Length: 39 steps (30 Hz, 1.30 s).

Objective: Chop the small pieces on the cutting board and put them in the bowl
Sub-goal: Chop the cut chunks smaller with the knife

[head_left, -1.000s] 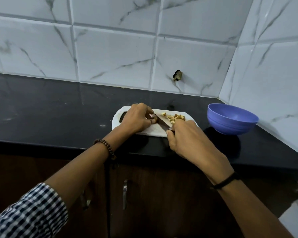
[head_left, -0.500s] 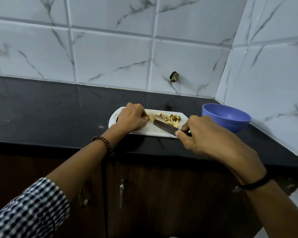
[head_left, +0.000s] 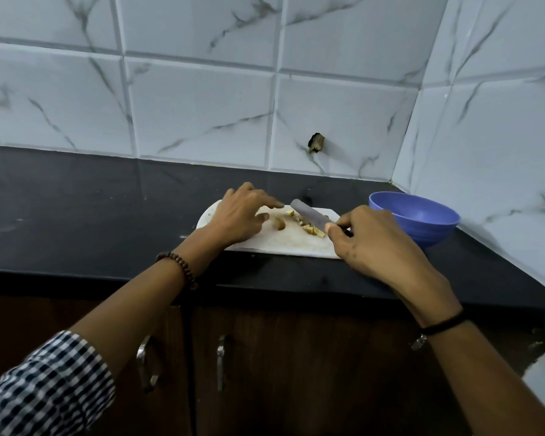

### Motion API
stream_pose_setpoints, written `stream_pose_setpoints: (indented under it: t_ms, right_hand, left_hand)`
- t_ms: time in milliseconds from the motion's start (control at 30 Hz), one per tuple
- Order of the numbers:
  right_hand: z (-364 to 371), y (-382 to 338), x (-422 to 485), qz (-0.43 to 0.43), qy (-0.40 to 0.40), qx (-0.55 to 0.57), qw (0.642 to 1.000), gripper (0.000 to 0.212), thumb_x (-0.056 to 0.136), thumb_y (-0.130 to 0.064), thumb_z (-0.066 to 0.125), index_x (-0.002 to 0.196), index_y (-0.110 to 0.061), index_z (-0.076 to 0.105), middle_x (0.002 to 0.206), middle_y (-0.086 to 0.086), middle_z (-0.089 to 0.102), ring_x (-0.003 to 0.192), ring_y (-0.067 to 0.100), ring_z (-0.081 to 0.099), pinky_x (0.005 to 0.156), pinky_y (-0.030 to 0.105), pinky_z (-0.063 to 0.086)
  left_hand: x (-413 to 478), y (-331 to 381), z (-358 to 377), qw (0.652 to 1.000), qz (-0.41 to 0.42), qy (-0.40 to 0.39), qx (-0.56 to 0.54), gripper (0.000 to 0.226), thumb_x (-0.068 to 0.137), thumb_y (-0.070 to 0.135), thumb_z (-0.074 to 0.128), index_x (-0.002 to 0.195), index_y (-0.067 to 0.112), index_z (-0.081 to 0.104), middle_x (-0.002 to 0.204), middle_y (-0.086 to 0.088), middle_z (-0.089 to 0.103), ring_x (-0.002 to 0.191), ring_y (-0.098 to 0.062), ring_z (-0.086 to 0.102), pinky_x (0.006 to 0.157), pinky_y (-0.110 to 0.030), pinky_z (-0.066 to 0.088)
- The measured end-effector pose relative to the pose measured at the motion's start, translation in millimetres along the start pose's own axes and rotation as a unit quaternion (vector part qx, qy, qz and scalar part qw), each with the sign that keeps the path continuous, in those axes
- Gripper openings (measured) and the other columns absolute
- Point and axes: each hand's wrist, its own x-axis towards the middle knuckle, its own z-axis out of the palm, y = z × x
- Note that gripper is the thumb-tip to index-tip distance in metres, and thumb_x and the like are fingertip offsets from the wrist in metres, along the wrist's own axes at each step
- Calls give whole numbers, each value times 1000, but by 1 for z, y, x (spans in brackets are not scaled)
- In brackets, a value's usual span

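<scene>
A white cutting board point(head_left: 283, 245) lies on the black counter. Several small yellowish chopped pieces point(head_left: 312, 229) lie near its middle, and a larger brownish piece point(head_left: 279, 223) rests just left of them. My right hand point(head_left: 372, 243) grips a knife point(head_left: 309, 214) by the handle; the blade points up and left, lifted over the chopped pieces. My left hand point(head_left: 243, 215) rests on the board's left part, fingers spread, the index finger reaching toward the blade tip, holding nothing. A blue bowl point(head_left: 422, 215) stands to the right of the board, and looks empty.
The black counter point(head_left: 92, 215) runs left along a white marble-tiled wall point(head_left: 202, 105); a tiled side wall point(head_left: 501, 136) closes in right behind the bowl. A small dark hole point(head_left: 316, 142) marks the back wall. Dark cabinet doors with metal handles point(head_left: 221, 360) sit below.
My left hand has let go of the piece and spread its fingers. My right hand has swung the knife up and over to the right side of the chopped pieces.
</scene>
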Motion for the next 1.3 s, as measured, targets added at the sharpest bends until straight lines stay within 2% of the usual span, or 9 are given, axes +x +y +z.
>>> stream_pose_setpoints:
  t_ms: [100, 167, 367, 567, 833, 967, 1100, 1200, 1300]
  right_hand:
    - [4, 6, 3, 2, 8, 11, 1000, 36, 102, -31, 47, 86, -6, 68, 66, 5, 54, 56, 12, 45, 45, 25, 28]
    - [5, 10, 4, 5, 11, 22, 1000, 38, 102, -32, 47, 86, -6, 69, 69, 8, 58, 57, 14, 48, 46, 26, 31]
    - [11, 12, 5, 4, 9, 41, 999, 34, 101, -34, 48, 92, -10, 71, 71, 4, 60, 61, 11, 53, 47, 25, 34]
    - [30, -2, 8, -1, 31, 42, 999, 35, 100, -37, 46, 103, -12, 69, 78, 3, 58, 60, 12, 52, 44, 24, 29]
    - [49, -12, 17, -15, 34, 30, 999, 34, 101, -33, 42, 91, -9, 64, 80, 4, 53, 76, 22, 52, 51, 29, 30]
    - [59, -15, 26, -8, 31, 29, 999, 34, 101, -34, 41, 99, -11, 65, 95, 11, 60, 81, 29, 60, 63, 31, 39]
    - [66, -22, 34, -9, 27, 7, 1000, 33, 102, -31, 40, 106, -10, 65, 102, 14, 62, 83, 26, 54, 65, 31, 33]
    - [61, -26, 35, -15, 18, -6, 1000, 27, 102, -30, 41, 95, -11, 60, 91, 9, 55, 79, 23, 45, 64, 30, 32]
    - [56, -27, 32, -22, 1, -21, 1000, 20, 100, -28, 45, 85, -15, 48, 90, 8, 52, 79, 24, 46, 62, 30, 32]
  left_hand:
    - [6, 5, -2, 997, 31, -68, -22, 33, 96, 28, 60, 126, 40, 63, 126, 15, 62, 122, -14, 40, 91, -33, 25]
    - [7, 6, -5, 996, 39, -77, -31, 28, 94, 35, 62, 122, 39, 67, 120, 18, 64, 119, -13, 41, 90, -32, 25]
    - [4, 6, 1, 1000, -1, -13, 18, 28, 91, 46, 61, 112, 32, 72, 106, 13, 70, 115, -13, 45, 88, -31, 29]
    - [-1, 8, 5, 994, -82, 52, -57, 19, 80, 40, 76, 90, 24, 79, 90, 5, 74, 97, -18, 62, 88, -40, 48]
    - [1, 8, 3, 996, -79, 29, -44, 16, 84, 29, 71, 94, 22, 80, 97, 1, 74, 100, -21, 60, 88, -38, 45]
    - [1, 10, 3, 995, -74, 42, -47, 17, 84, 28, 71, 96, 18, 80, 96, 1, 74, 99, -21, 60, 86, -36, 44]
    - [2, 9, 5, 996, -68, 44, -41, 17, 86, 28, 70, 96, 18, 80, 96, 2, 74, 100, -21, 59, 84, -34, 41]
    - [1, 9, 7, 996, -71, 51, -36, 18, 86, 30, 69, 97, 20, 80, 96, 2, 73, 100, -20, 58, 84, -34, 40]
    - [1, 8, 10, 994, -83, 57, -31, 20, 85, 33, 67, 96, 21, 79, 93, 1, 72, 98, -20, 58, 83, -34, 39]
